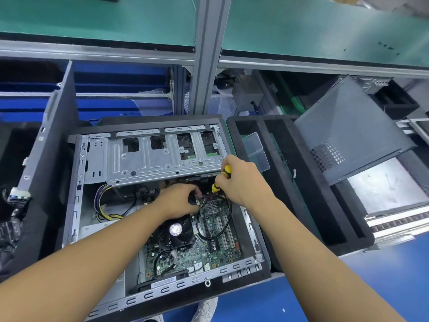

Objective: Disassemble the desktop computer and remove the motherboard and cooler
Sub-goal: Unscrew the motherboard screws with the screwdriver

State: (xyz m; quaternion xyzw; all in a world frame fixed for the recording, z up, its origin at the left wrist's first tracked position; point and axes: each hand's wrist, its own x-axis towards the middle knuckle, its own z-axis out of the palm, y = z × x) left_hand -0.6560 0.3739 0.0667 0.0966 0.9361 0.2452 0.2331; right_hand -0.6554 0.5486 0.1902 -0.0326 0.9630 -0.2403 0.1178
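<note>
The case (162, 292) holds the board (217, 251) and fan (176, 231). The right grip (241, 180) wraps a yellow screwdriver (226, 169), tip hidden. The left grip (178, 201) curls down; I cannot tell what it holds.

Electronics workshop: green-matted benches (92, 19), aluminium framing (209, 54).

- The computer chassis (162, 290) looks to me like bare grey sheet metal, matt, with stamped slots along its rim.
- Its drive cage (162, 159) is paler pressed steel with a dull sheen.
- The motherboard (199, 252) is a green circuit board, faintly glossy on my feed.
- The cooler fan (162, 238) is black plastic; its hub sticker shines.
- The screwdriver (222, 175) has a glossy yellow-and-black plastic handle.
- The power cables (102, 205) wear smooth coloured plastic sheathing.
- The foam tray (301, 182) is black, matt, slightly rough.
- The side panel (348, 131) is dark grey painted metal, partly perforated.
- The surface (255, 303) reads as smooth blue.
</note>
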